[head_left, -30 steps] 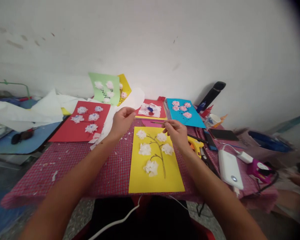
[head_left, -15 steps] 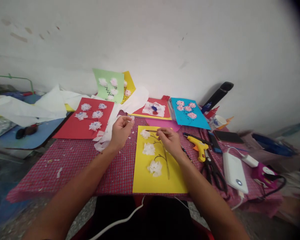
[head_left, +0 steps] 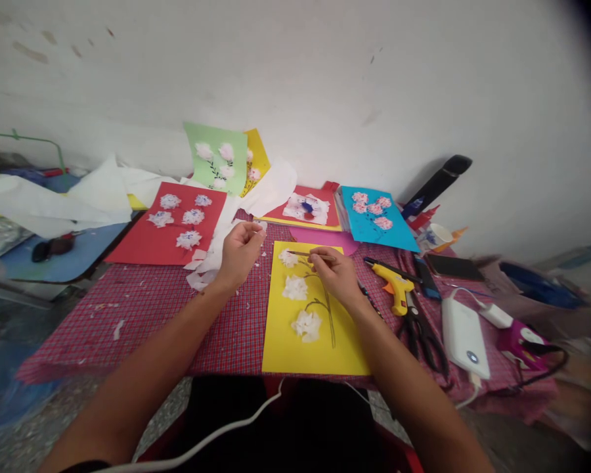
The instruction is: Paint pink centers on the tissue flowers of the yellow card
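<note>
White cable [head_left: 226,428] crosses the lap, below the tabletop [head_left: 162,315] near edge. Yellow sheet [head_left: 283,351] lies flat at the near edge, right of the middle; three white tissue flowers show down its left side, plus drawn brown stems. Right hand [head_left: 335,272] is over the sheet's far part, thumb and fingers pinched around a thin paintbrush [head_left: 300,253]; brush tip is at the far-left tissue flower [head_left: 288,257], can't tell if touching. Left hand [head_left: 240,253] hangs left of the sheet, thumb and fingertips drawn together; can't tell if anything is between them.

Toward the near-right corner: black-handled scissors [head_left: 414,322], then white power bank [head_left: 463,328], round display lit, digits too small to read. Purple device [head_left: 519,341] at the right edge, markings blurred. Yellow glue gun [head_left: 398,287] between yellow sheet and power bank, black phone [head_left: 454,267] beyond it.

Red sheet [head_left: 142,243] with blue-tinted flowers covers the far-left corner. Magenta paper [head_left: 342,242] is just beyond the yellow sheet; past it, tissue [head_left: 299,205] stained blue and red. Blue sheet [head_left: 359,226] sits along the far edge, right side; green sheet [head_left: 207,135] is propped by the wall, left of middle.
</note>
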The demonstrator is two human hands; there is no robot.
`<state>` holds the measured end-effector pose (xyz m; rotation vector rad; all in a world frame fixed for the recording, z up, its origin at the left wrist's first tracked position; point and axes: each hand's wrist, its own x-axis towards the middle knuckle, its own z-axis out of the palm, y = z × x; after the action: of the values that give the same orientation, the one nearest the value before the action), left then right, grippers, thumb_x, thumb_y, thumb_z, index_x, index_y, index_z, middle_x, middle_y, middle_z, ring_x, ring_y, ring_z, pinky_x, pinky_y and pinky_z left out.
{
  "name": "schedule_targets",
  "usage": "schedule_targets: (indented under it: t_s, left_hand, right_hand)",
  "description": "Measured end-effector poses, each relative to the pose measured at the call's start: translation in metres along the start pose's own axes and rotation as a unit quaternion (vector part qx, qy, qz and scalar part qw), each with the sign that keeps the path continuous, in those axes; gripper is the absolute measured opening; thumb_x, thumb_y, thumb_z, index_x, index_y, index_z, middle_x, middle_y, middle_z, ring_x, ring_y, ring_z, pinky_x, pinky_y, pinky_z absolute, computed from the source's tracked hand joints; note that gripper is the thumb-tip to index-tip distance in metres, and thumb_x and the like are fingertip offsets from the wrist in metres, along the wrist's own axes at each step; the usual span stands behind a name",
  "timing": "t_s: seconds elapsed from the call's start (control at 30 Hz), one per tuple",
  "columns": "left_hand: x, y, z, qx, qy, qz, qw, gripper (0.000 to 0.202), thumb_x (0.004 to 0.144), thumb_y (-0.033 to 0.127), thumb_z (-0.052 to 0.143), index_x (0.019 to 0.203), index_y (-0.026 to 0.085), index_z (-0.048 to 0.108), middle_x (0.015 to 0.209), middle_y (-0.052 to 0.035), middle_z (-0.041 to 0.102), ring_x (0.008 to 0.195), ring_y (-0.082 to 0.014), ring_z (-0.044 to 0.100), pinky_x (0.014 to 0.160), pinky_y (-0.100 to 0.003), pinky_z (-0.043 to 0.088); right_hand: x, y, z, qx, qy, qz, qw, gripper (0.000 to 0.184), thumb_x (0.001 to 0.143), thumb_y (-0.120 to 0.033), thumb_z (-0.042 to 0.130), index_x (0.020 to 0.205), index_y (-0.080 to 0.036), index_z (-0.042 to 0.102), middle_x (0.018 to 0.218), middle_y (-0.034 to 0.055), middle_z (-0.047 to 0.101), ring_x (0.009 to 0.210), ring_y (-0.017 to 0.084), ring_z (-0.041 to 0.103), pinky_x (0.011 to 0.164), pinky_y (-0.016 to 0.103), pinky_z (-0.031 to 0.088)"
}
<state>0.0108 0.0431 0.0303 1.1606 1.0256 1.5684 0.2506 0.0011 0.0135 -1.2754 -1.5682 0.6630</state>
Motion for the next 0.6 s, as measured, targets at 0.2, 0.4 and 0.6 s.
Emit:
schedule_targets:
  t_s: [0.2, 0.4, 0.6]
  left_hand:
    - [0.0005, -0.0016, -0.0018, 0.002, -0.002, 0.000, 1.000, 0.017, 0.083, 0.030, 0.077, 0.092, 0.022, 0.066, 0.064, 0.0063, 0.056, 0.044, -0.0062, 0.042, 0.043, -0.021, 0.035]
    - [-0.0015, 0.0022, -0.0002, 0.004, -0.002, -0.004, 1.000, 0.017, 0.082, 0.030, 0.078, 0.091, 0.022, 0.065, 0.064, 0.0062, 0.056, 0.044, -0.0065, 0.045, 0.042, -0.021, 0.035]
    - [-0.0021, 0.0035, 0.0005, 0.001, -0.007, -0.002, 1.000, 0.017, 0.082, 0.029, 0.078, 0.092, 0.022, 0.065, 0.065, 0.0059, 0.056, 0.044, -0.0064, 0.044, 0.042, -0.021, 0.035]
  right_hand:
    - [0.0016, 0.0017, 0.0005, -0.009, 0.009, 0.005, 1.000, 0.029, 0.094, -0.047, 0.063, 0.098, -0.021, 0.077, 0.088, 0.0064, 0.079, 0.073, 0.021, 0.073, 0.065, 0.030, 0.057]
    - [0.0007, 0.0008, 0.0014, 0.000, -0.005, 0.004, 1.000, 0.027, 0.093, -0.046, 0.065, 0.098, -0.022, 0.078, 0.088, 0.0054, 0.079, 0.073, 0.021, 0.074, 0.065, 0.030, 0.058]
    - [0.0016, 0.0051, -0.0006, -0.011, 0.008, 0.014, 1.000, 0.028, 0.094, -0.048, 0.064, 0.099, -0.024, 0.078, 0.088, 0.0057, 0.079, 0.076, 0.023, 0.075, 0.065, 0.032, 0.060]
